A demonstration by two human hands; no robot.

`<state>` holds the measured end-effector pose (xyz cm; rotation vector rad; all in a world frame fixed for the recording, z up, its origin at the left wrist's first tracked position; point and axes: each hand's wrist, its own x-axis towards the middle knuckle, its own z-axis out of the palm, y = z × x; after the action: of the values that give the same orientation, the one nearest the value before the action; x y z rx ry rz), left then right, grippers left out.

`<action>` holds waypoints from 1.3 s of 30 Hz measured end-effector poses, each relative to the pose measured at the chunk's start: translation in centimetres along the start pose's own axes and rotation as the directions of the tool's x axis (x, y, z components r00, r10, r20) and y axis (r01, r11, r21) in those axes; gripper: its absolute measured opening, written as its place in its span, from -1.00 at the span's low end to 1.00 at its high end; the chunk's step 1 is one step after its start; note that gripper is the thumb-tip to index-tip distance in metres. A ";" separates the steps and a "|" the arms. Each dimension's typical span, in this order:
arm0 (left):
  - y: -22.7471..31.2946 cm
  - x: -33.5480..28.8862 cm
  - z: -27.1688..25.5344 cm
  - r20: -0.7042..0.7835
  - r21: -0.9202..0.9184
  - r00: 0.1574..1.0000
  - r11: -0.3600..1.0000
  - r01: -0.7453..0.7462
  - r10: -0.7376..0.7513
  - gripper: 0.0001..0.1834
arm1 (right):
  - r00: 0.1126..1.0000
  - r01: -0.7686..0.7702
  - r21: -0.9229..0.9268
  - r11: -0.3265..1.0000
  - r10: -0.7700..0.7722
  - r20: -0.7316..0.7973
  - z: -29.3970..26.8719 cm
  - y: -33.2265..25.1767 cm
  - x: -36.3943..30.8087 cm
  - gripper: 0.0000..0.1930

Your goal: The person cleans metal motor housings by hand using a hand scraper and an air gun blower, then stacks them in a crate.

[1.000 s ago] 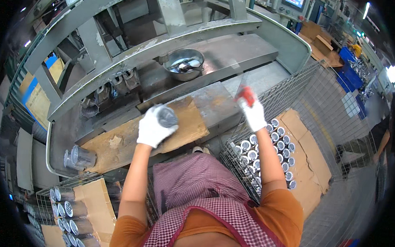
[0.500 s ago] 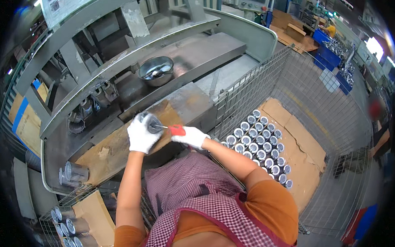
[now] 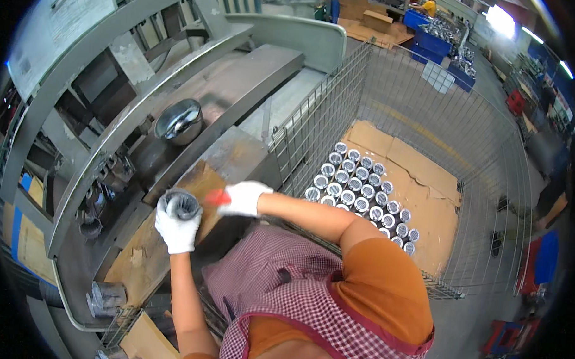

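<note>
My left hand (image 3: 177,229), in a white glove, is closed around a dark grey, hollow metal cylinder (image 3: 185,204) whose round open end faces up. My gloved right hand (image 3: 244,198) grips a tool with a red handle (image 3: 218,197), blurred by motion. The tool's tip cannot be made out; a gap separates the handle from the cylinder. Both hands are over a worn wooden board (image 3: 139,253) along the front of the machine bed. Similar metal cylinders (image 3: 108,296) stand at the board's near left end.
To the right, a wire-mesh cage (image 3: 321,108) holds rows of metal cylinders (image 3: 361,188) on a cardboard sheet (image 3: 420,190). A metal bowl (image 3: 179,122) with shiny contents sits on the machine bed. The machine's curved guard bar (image 3: 121,126) runs above. Blue bins (image 3: 431,42) stand far off.
My right hand has pulled the red-handled tool away from the cylinder, where its thin shaft was touching before. The cylinder's open end has tipped upward. The whole view has swung to the right.
</note>
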<state>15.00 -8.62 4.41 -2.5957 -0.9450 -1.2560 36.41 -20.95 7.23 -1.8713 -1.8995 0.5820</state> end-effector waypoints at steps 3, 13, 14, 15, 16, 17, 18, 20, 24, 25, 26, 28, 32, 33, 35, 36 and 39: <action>-0.2 0.0 0.3 -0.043 -0.019 0.999 1.000 0.000 -0.001 -0.24 | 0.993 0.057 0.081 0.995 -0.065 0.097 0.2 -0.5 0.0 -0.42; -0.5 -0.4 0.6 -0.047 -0.001 0.999 1.000 -0.016 0.016 -0.24 | 0.967 0.196 -0.039 0.980 -0.187 0.173 -0.9 -0.2 1.8 -0.45; -0.5 -0.4 0.6 -0.082 -0.009 0.996 1.000 -0.019 0.018 -0.24 | 0.956 0.076 0.086 0.993 -0.097 0.277 -1.0 0.0 1.5 -0.46; -0.5 -0.4 0.6 -0.094 -0.011 0.996 1.000 -0.010 0.009 -0.24 | 0.981 -0.001 0.008 1.000 -0.001 0.195 -1.3 0.0 1.5 -0.44; -0.5 -0.3 0.5 -0.145 -0.023 0.989 0.999 -0.044 0.040 -0.25 | 0.993 -0.037 -0.032 0.999 0.041 0.110 -1.3 0.0 1.4 -0.41; -0.5 -0.2 0.5 -0.118 -0.030 0.993 1.000 -0.002 -0.001 -0.27 | 0.986 -0.158 -0.038 0.987 0.159 0.045 -1.5 0.2 1.3 -0.38; -0.5 -0.2 0.4 -0.082 -0.032 0.996 0.999 0.019 -0.022 -0.28 | 0.994 -0.078 0.027 0.997 0.075 0.082 -1.3 0.1 1.1 -0.38; -0.6 -0.2 0.3 -0.094 -0.054 0.996 0.999 0.000 -0.006 -0.30 | 0.986 0.044 0.129 0.991 -0.064 0.153 -0.8 0.1 0.7 -0.37; -1.7 -0.6 0.0 -0.073 -0.207 0.936 0.923 0.325 -0.346 -0.36 | 0.991 -0.048 0.182 0.982 0.024 0.135 -2.4 1.9 0.7 -0.40; -2.2 -0.9 -0.2 -0.091 -0.234 0.908 0.895 0.380 -0.409 -0.36 | 0.997 0.007 0.150 0.989 -0.019 0.078 -3.2 2.8 0.2 -0.42; -2.8 -1.2 -0.3 -0.096 -0.226 0.877 0.868 0.442 -0.471 -0.35 | 0.999 0.027 0.118 0.993 -0.029 0.021 -4.1 3.8 -0.6 -0.44; -4.5 -2.1 -1.0 -0.034 -0.377 0.810 0.758 0.531 -0.585 -0.35 | 0.992 -0.110 0.182 0.977 0.120 -0.043 -6.6 5.6 -0.7 -0.44; -8.8 -5.5 -3.7 0.124 -0.250 0.750 0.711 0.657 -0.650 -0.53 | 0.856 -0.112 0.429 0.897 0.306 -0.417 -12.7 9.5 -1.2 -0.51; -9.8 -6.3 -4.2 0.162 -0.265 0.772 0.726 0.634 -0.615 -0.51 | 0.770 -0.158 0.305 0.939 0.310 -0.557 -14.2 10.6 -1.0 -0.47; -11.3 -7.5 -4.6 0.153 -0.252 0.832 0.793 0.554 -0.533 -0.48 | 0.609 -0.328 0.176 0.928 0.351 -0.711 -16.0 13.1 -0.5 -0.38; -11.7 -7.9 -4.6 0.132 -0.206 0.830 0.804 0.558 -0.542 -0.46 | 0.539 -0.415 0.165 0.895 0.388 -0.748 -16.2 14.5 -0.2 -0.32; -12.8 -8.7 -5.3 0.089 -0.362 0.869 0.797 0.483 -0.487 -0.39 | 0.470 -0.624 0.115 0.773 0.489 -0.735 -13.9 17.9 0.7 -0.25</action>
<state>0.06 -4.50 -0.70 -2.7045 -1.5916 -1.7150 58.96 -19.89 8.75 -2.3518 -0.7840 -0.2105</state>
